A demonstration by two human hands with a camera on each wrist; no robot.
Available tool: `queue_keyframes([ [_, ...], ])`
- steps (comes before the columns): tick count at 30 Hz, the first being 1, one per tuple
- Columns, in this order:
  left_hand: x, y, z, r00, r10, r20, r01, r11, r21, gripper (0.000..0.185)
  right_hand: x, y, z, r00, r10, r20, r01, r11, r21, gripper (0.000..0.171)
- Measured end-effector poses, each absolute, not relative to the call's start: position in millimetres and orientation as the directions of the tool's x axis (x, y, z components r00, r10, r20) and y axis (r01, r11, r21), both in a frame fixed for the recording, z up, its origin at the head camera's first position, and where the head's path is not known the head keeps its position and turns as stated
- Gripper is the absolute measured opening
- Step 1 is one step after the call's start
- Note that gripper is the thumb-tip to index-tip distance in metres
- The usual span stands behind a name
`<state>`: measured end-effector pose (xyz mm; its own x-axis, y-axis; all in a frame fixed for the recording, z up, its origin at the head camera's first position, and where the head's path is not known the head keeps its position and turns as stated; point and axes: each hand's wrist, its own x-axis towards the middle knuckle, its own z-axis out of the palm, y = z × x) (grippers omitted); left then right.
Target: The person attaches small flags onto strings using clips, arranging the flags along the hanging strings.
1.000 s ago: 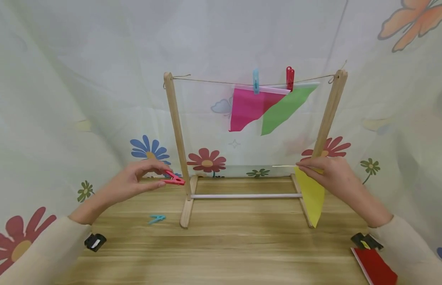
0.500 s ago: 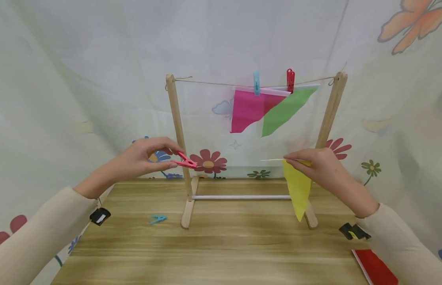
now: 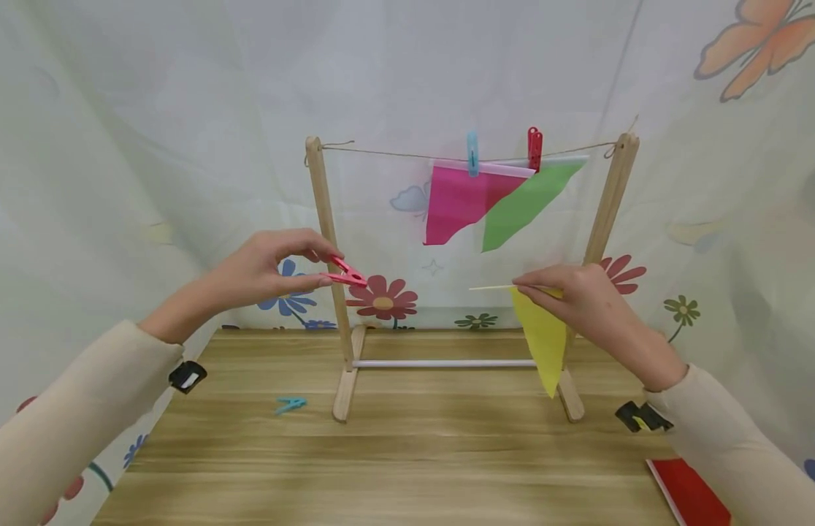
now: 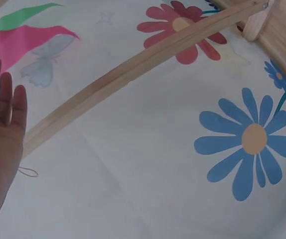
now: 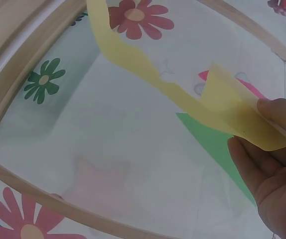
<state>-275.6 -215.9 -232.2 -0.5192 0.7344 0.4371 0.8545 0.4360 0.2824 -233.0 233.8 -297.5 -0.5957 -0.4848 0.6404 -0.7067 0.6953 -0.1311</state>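
My left hand (image 3: 279, 263) pinches the handles of a red clothespin (image 3: 348, 275), its nose pointing right, beside the frame's left post. A yellow pennant flag (image 3: 542, 332) hangs point down from my right hand (image 3: 578, 296), which pinches its top edge between thumb and fingers. In the right wrist view the yellow flag (image 5: 183, 99) curls away from the thumb and fingertips. Above, a pink flag (image 3: 460, 201) under a blue clothespin (image 3: 472, 153) and a green flag (image 3: 532, 204) under a dark red clothespin (image 3: 534, 150) hang on a string (image 3: 381, 152), overlapping each other.
The wooden frame (image 3: 325, 212) stands on the table (image 3: 407, 453), a white rod (image 3: 440, 363) joining its feet. A blue clothespin (image 3: 291, 405) lies left of it. A red flag (image 3: 686, 489) lies at front right. A flowered curtain (image 3: 184, 95) hangs behind.
My left hand has risen and moved right with the red clothespin, past the left post. My right hand has moved left and slightly up with the yellow flag.
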Motion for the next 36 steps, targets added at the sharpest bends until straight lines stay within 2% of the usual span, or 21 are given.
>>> queue_keyframes([
  [5, -281.3, -207.8, -221.5, -0.567, 0.679, 0.466, 0.821, 0.511, 0.254, 0.037, -236.6, 231.7, -294.7, -0.584, -0.498, 0.641, -0.721, 0.682, -0.127, 0.032],
  [9, -285.2, -198.3, -207.1, -0.572, 0.662, 0.484, 0.814, 0.529, 0.238, 0.035, -239.7, 229.0, -291.0, -0.567, -0.494, 0.660, -0.722, 0.683, -0.110, 0.030],
  [20, -301.1, -176.8, -180.2, -0.575, 0.648, 0.500, 0.798, 0.578, 0.169, 0.037, -252.9, 213.8, -283.5, -0.617, -0.427, 0.660, -0.689, 0.699, -0.191, 0.025],
  [25, -306.0, -165.2, -172.2, -0.595, 0.630, 0.500, 0.789, 0.578, 0.211, 0.034, -262.8, 198.4, -276.4, -0.638, -0.407, 0.654, -0.677, 0.701, -0.224, 0.021],
  [36, -321.1, -143.7, -163.4, -0.663, 0.559, 0.498, 0.738, 0.602, 0.305, 0.036, -287.1, 166.0, -254.1, -0.639, -0.349, 0.686, -0.691, 0.653, -0.311, 0.019],
])
